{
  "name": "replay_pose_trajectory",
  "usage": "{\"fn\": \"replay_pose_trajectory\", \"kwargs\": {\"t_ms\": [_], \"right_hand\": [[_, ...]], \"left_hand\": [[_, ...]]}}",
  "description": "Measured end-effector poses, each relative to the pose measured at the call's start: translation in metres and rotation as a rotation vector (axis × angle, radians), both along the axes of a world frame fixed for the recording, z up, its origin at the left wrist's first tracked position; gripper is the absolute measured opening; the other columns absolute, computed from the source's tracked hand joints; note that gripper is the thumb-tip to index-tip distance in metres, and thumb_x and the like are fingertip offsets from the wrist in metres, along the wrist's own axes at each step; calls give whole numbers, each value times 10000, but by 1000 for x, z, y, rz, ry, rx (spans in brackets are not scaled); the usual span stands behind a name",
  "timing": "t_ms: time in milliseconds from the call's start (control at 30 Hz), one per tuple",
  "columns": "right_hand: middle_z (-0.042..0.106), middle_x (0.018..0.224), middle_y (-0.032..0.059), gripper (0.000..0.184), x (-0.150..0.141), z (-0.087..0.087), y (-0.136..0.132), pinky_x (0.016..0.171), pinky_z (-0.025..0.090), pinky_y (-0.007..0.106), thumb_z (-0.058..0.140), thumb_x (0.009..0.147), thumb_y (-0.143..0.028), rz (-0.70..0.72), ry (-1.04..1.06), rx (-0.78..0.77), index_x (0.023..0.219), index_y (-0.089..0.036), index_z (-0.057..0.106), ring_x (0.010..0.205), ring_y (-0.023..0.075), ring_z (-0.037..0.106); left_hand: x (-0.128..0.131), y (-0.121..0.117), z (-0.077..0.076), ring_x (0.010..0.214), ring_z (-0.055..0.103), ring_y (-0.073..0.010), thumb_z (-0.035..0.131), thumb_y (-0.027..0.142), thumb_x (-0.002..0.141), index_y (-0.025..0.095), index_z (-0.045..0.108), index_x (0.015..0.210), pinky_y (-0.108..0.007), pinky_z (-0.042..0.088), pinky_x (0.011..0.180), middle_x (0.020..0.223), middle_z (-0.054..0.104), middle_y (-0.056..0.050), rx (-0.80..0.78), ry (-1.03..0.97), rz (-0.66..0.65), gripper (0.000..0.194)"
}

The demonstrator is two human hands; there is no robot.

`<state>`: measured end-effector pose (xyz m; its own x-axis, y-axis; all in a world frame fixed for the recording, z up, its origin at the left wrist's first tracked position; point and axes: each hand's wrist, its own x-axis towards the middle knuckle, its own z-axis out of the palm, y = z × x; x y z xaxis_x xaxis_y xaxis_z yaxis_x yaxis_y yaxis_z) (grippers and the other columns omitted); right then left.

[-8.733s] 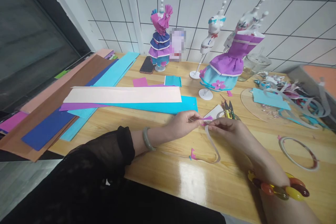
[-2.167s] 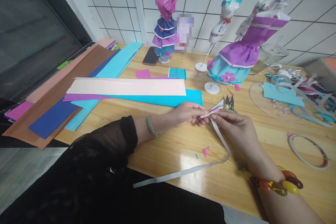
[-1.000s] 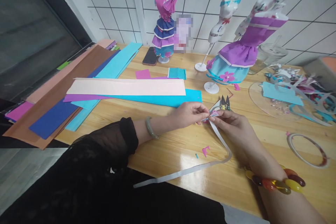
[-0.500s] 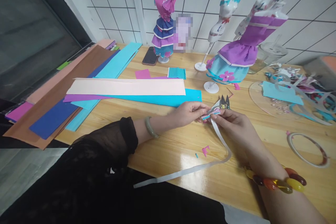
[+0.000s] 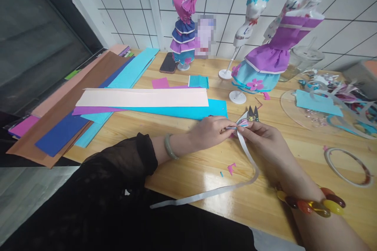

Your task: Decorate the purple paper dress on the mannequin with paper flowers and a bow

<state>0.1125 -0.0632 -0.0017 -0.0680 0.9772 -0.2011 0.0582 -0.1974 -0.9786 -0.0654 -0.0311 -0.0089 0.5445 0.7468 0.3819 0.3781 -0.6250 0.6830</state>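
Note:
Between my two hands is a small pleated paper bow [image 5: 242,124] in pink, white and blue, pinched narrow at its middle. My left hand [image 5: 209,129] is closed, its fingertips gripping the left end. The thumb and fingers of my right hand [image 5: 263,135] pinch the right side. From the bow a white ribbon [image 5: 249,156] hangs down, curves over the table and runs left to the table's front edge. Just behind my right fingers lie small snips [image 5: 252,113], blades pointing away, handles partly hidden. Pink paper scraps [image 5: 231,169] lie in front of the hands.
Long crepe paper strips [image 5: 144,97] and folded sheets [image 5: 61,133] cover the left. Mannequins in paper dresses [image 5: 266,59] stand along the back by a phone [image 5: 168,63]. A clear plate [image 5: 291,111] with ribbons and a tape roll [image 5: 348,166] lie right.
My left fingers have shifted their grip on the bow, and its middle is now gathered tighter. My right hand has hardly moved. The ribbon lies as before.

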Motion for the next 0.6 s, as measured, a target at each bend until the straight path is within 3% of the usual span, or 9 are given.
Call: {"fn": "replay_pose_trajectory", "kwargs": {"t_ms": [167,333,600], "right_hand": [[696,791,20,146,-1,1,0,687,498,304,685,733,-339,-9,16,-11,830,-229,674,691,165,638],[699,813,26,147,0,0,1,671,493,299,669,750,-336,-5,38,-11,853,-231,672,701,170,641],[706,825,30,164,-3,-2,0,715,506,344,675,741,-336,-5,35,10,869,-234,672,722,193,657]], "left_hand": [[2,-1,-2,831,598,-125,486,279,841,179,636,961,-245,439,739,894,669,-41,103,-2,27,217],[3,-3,-2,784,602,-125,520,334,812,168,636,954,-243,450,723,835,669,-42,81,-45,55,246],[3,1,-3,704,586,-109,512,247,801,177,648,914,-231,437,677,790,669,-25,31,-11,70,190]]}}
